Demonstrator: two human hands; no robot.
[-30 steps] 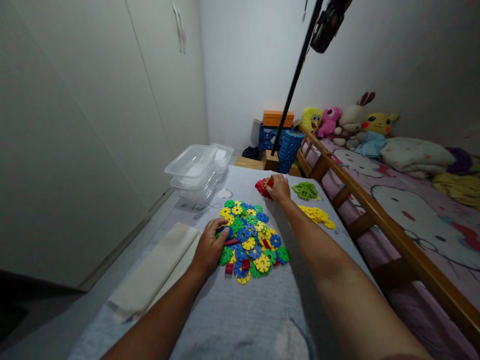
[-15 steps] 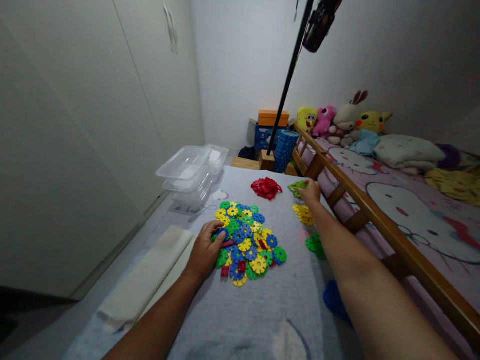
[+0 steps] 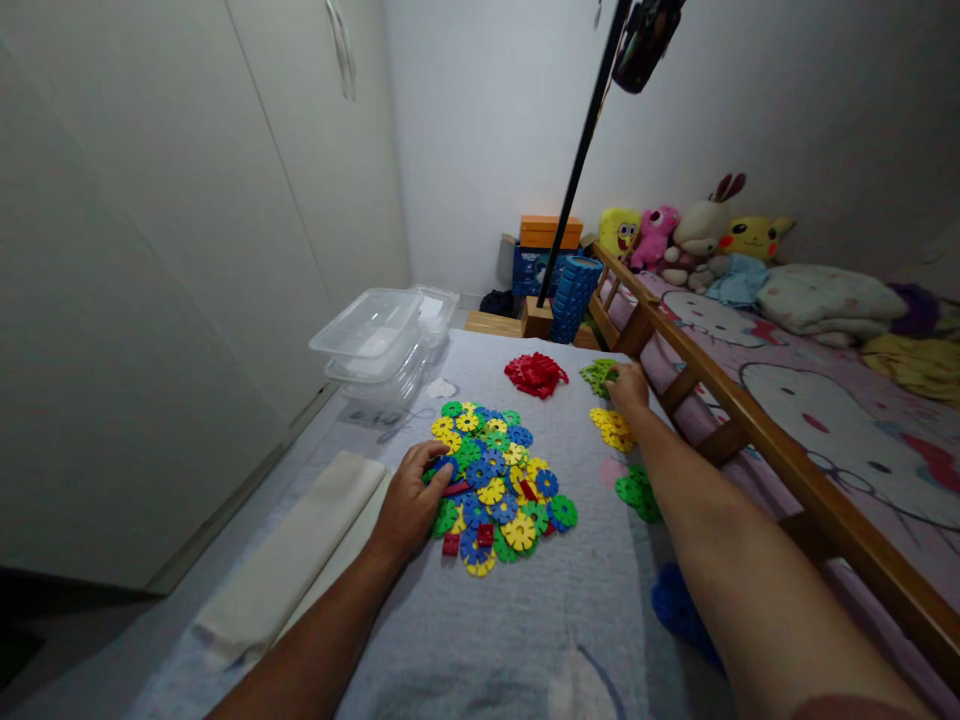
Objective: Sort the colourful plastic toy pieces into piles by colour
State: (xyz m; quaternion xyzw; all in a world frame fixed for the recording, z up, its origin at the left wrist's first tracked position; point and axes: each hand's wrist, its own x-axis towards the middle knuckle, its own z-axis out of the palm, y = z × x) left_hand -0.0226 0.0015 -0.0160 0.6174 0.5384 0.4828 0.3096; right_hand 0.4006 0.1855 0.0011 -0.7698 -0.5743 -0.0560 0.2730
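A heap of mixed plastic snowflake discs (image 3: pixel 499 480), yellow, green, blue and red, lies mid-table on a pale quilted cloth (image 3: pixel 525 620). My left hand (image 3: pixel 411 500) rests at the heap's left edge, fingers curled round a blue disc. My right hand (image 3: pixel 627 385) reaches far right, fingers bent onto a small light-green pile (image 3: pixel 598 376); what it holds, if anything, is hidden. A red pile (image 3: pixel 535 374) lies to its left, a yellow pile (image 3: pixel 613 428) just below the hand, and dark-green discs (image 3: pixel 637 491) and blue ones (image 3: pixel 679 608) lie beside my forearm.
Stacked clear plastic tubs (image 3: pixel 379 340) stand at the table's far left. A folded white cloth (image 3: pixel 296 550) lies near left. A wooden bed rail (image 3: pixel 765 440) runs along the right, with plush toys (image 3: pixel 679 235) behind it. A black pole (image 3: pixel 577 175) rises beyond the table.
My right hand left the red pile and crossed right to the light-green pile, where it now rests. My left hand has stayed at the heap's edge.
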